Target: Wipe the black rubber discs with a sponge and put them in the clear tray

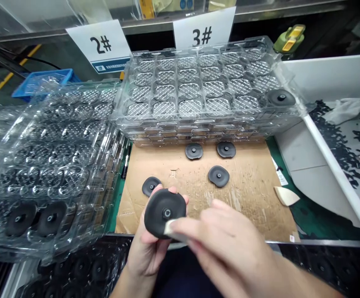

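Note:
My left hand [150,244] grips a black rubber-like disc [155,211] with a small round boss at its centre, tilted up toward me. My right hand [229,240] is closed on a small cream-white pad [170,227], whose tip touches the disc's face just below the boss. Most of this pad is hidden by the fingers. Similar black discs lie on a cardboard sheet [173,169] beyond my hands: one [151,186] just behind my left hand, another [218,176] in the middle, and two [194,151] [226,149] near the trays.
Stacked clear plastic trays [190,89] stand at the back, with one disc [280,97] in a corner. More trays [65,132] fill the left, two discs in the near row. At right are a cream wedge-shaped piece [287,195] and a white bin [328,165] holding black scraps.

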